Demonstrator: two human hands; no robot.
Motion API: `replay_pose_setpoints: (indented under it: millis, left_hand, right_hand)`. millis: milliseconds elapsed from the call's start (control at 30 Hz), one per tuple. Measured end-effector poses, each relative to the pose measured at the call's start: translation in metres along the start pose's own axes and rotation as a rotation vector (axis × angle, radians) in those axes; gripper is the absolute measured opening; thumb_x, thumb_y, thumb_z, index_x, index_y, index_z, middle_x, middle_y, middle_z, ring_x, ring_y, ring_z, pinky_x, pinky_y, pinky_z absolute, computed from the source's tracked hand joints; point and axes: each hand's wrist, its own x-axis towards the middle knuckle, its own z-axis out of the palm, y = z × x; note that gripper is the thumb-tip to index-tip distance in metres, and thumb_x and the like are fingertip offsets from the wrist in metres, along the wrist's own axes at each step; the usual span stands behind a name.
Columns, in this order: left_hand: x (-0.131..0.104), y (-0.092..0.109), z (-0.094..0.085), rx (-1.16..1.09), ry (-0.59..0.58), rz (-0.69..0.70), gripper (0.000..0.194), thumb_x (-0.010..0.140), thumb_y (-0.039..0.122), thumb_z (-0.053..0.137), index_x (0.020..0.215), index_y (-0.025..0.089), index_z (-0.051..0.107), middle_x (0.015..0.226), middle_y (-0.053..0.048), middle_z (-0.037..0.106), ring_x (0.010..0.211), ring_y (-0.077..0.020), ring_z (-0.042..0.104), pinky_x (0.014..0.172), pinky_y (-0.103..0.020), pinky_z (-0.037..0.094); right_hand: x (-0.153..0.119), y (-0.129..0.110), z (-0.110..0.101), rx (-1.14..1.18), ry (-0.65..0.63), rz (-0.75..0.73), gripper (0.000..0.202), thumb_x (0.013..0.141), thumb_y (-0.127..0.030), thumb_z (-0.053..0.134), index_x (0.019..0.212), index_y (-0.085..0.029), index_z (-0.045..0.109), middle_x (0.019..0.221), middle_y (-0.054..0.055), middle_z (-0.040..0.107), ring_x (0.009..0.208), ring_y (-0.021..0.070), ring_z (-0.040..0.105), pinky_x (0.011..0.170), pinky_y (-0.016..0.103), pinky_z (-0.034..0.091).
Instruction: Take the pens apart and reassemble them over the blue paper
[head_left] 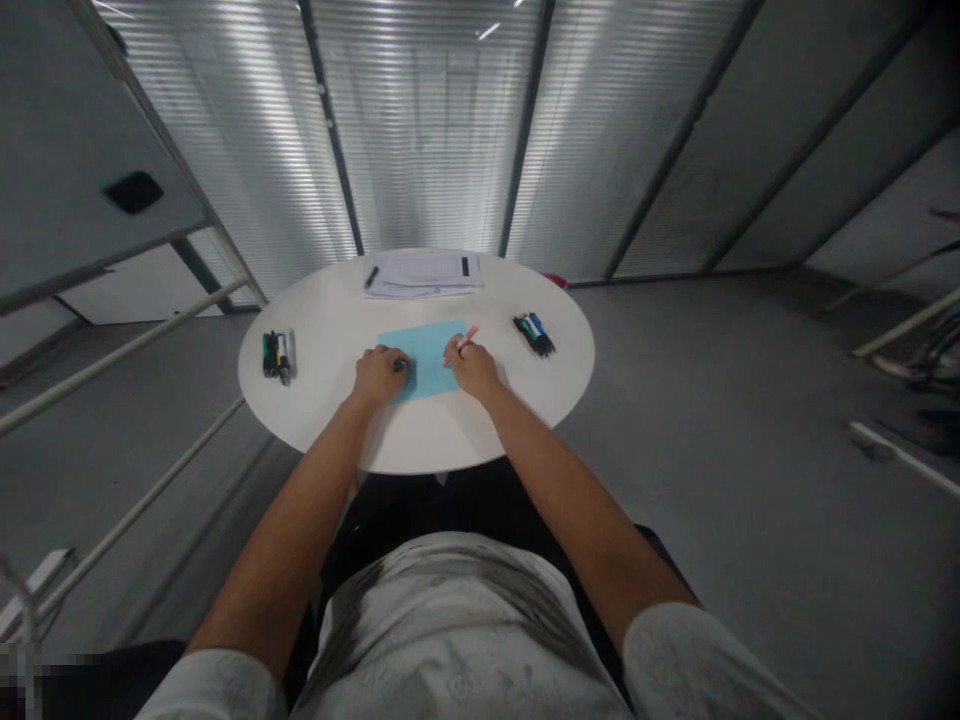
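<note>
A light-blue sheet of paper [427, 372] lies on the white oval table [322, 310] in front of me. My right hand [472, 368] is closed around a pink pen [468, 336] and rests on the paper's right part. The pen's back end sticks up to the right, while its tip is hidden by my fingers. At the sheet's left edge, my left hand [379, 376] is curled with a small dark object [398, 365] at its fingertips; its kind is too small to make out.
On the table's left lies a group of markers [276, 355], and on the right another group of pens [534, 335]. A stack of printed papers [424, 273] with dark items on it sits at the far edge. Pale metal rails [127, 350] stand to the left.
</note>
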Motion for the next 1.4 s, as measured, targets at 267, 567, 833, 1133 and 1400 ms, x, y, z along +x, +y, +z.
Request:
replay_pose_setpoints:
  millis: [267,567,833,1133,1400]
  left_hand:
    - [-0.001,0.003,-0.002,0.036,-0.017,-0.029,0.029,0.082,0.028,0.052,0.103,0.026,0.072,0.108,-0.010,0.063,0.102,-0.0282,0.055,0.089,-0.042,0.043]
    - [-0.002,0.004,-0.004,0.032,-0.027,-0.035,0.029,0.082,0.027,0.051,0.103,0.025,0.071,0.107,-0.010,0.063,0.103,-0.0279,0.055,0.090,-0.042,0.042]
    - [-0.003,0.004,-0.005,0.017,-0.018,-0.031,0.029,0.081,0.027,0.051,0.102,0.026,0.072,0.107,-0.009,0.063,0.102,-0.0275,0.055,0.092,-0.042,0.042]
    - [-0.001,0.003,-0.003,0.017,-0.022,-0.031,0.029,0.081,0.027,0.052,0.102,0.025,0.072,0.107,-0.010,0.064,0.103,-0.0281,0.056,0.093,-0.044,0.042]
    - [-0.001,0.004,-0.004,0.026,-0.035,-0.043,0.030,0.081,0.027,0.051,0.104,0.026,0.072,0.109,-0.010,0.063,0.104,-0.0282,0.055,0.094,-0.044,0.042]
  right_hand:
    - [0.002,0.000,-0.003,-0.090,0.085,0.141,0.045,0.098,-0.040,0.028,0.101,-0.016,0.066,0.089,0.010,0.072,0.086,0.0186,0.067,0.075,0.025,0.044]
    - [0.009,0.015,0.001,0.457,0.231,0.110,0.048,0.092,-0.047,0.031,0.067,-0.019,0.061,0.059,0.001,0.061,0.067,0.0140,0.060,0.064,0.023,0.042]
    - [0.025,0.016,0.007,1.013,0.277,0.275,0.033,0.075,-0.025,0.048,0.107,-0.020,0.051,0.047,-0.011,0.042,0.038,0.0085,0.038,0.037,0.018,0.028]
    - [0.020,0.012,0.002,1.017,0.246,0.268,0.048,0.079,-0.025,0.048,0.127,-0.025,0.040,0.047,-0.012,0.041,0.035,0.0081,0.037,0.033,0.014,0.023]
    - [0.023,0.012,0.003,1.111,0.279,0.267,0.054,0.077,-0.025,0.052,0.129,-0.025,0.037,0.050,-0.013,0.040,0.039,0.0068,0.037,0.037,0.014,0.027]
